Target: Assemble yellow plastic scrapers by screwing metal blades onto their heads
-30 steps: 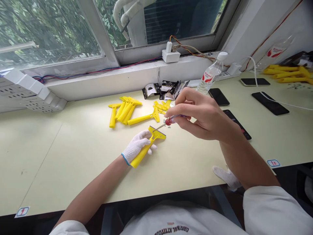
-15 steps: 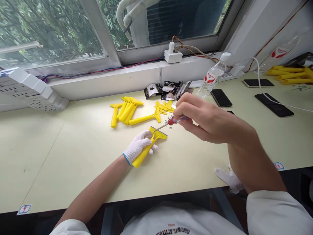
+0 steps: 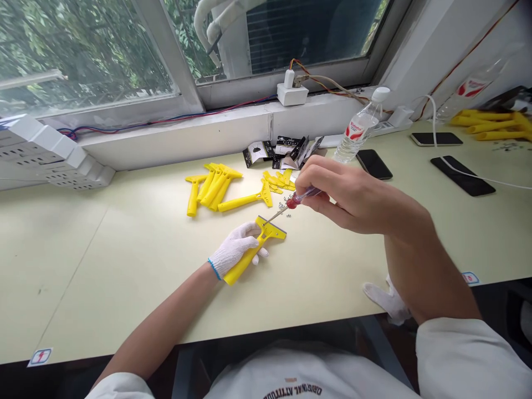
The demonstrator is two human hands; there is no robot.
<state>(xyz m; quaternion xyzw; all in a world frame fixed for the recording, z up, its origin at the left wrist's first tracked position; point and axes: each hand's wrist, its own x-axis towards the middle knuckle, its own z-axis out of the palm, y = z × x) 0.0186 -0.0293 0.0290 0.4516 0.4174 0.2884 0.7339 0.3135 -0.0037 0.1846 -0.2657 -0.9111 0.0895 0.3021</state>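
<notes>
My left hand [image 3: 238,248], in a white knit glove with a blue cuff, is wrapped round the handle of a yellow scraper [image 3: 245,262]. The scraper's wide head points away from me, with a blade strip along its edge. My bare right hand [image 3: 338,191] grips a screwdriver [image 3: 293,200] with a red and clear handle. Its tip meets a screw on the left side of the scraper head. Behind the head lie small loose screws [image 3: 282,206], partly hidden by the screwdriver, and a pile of small yellow plastic pieces [image 3: 277,180].
Several yellow scraper handles [image 3: 216,187] lie at the back of the table. Black card packages [image 3: 258,153], a water bottle [image 3: 358,128] and phones [image 3: 374,164] stand or lie along the back right. A white glove [image 3: 387,301] hangs at the front edge.
The screwdriver's handle has turned slightly in my right hand, its tip still on the screw. The whole view has shifted a little; my left hand keeps its hold.
</notes>
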